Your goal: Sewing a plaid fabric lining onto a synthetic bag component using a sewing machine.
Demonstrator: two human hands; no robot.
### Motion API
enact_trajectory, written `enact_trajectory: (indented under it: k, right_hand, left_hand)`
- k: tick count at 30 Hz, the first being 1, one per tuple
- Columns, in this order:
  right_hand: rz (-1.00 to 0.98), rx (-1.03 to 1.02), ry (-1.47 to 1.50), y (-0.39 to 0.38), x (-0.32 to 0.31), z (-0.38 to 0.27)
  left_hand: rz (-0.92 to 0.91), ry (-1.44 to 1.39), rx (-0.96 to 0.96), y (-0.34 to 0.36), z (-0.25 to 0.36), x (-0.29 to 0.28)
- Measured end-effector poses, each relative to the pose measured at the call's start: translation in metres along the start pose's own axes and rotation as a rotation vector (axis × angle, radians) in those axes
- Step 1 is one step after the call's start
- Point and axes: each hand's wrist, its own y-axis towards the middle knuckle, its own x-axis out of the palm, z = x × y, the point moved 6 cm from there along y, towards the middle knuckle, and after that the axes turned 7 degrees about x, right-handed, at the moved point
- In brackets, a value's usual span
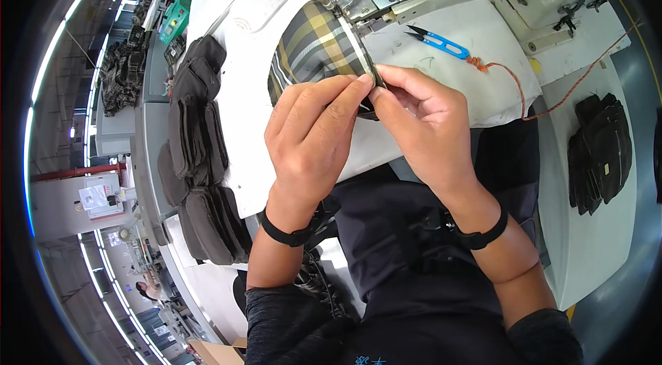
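A plaid cloth piece [314, 44] in dark, yellow and white checks lies under the needle area of a sewing machine [345, 10]. Along its right edge runs a pale narrow strip [356, 41]. My left hand [314, 127] pinches that edge between thumb and fingers, a little in front of the machine. My right hand [431, 123] pinches the same edge from the other side, its fingertips touching those of the left. The exact spot under the fingertips is hidden. Right of the cloth lie blue thread snips [441, 43], tied to an orange cord [510, 75].
Stacks of dark cloth pieces [200, 123] line the left side of the white table [248, 151]. More dark pieces [600, 151] rest on a white surface at the right. A green device [176, 13] stands far left. A distant person [148, 289] sits at the lower left.
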Motion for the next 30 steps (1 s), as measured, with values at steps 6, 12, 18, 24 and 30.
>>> enact_trajectory:
  k: [6,12,18,24,30]
  right_hand:
    - [0.004,-0.031,-0.007,0.0003,0.0009,-0.0004]
    - [0.024,-0.06,-0.038,0.0007,-0.0013,0.0004]
    - [0.039,-0.065,-0.068,-0.0004,-0.0029,0.0027]
    - [0.028,-0.043,-0.058,-0.0008,-0.0013,0.001]
    - [0.033,-0.069,-0.054,-0.0005,-0.0007,0.0023]
  left_hand:
    - [0.013,0.018,0.018,0.0,-0.0002,-0.0003]
    - [0.035,0.017,0.011,-0.0018,-0.0002,0.0012]
    - [0.039,0.01,-0.003,-0.0037,-0.0002,0.0016]
    - [0.024,0.009,-0.014,-0.0044,-0.0007,0.0009]
    - [0.018,0.002,-0.039,-0.0024,0.0003,0.0007]
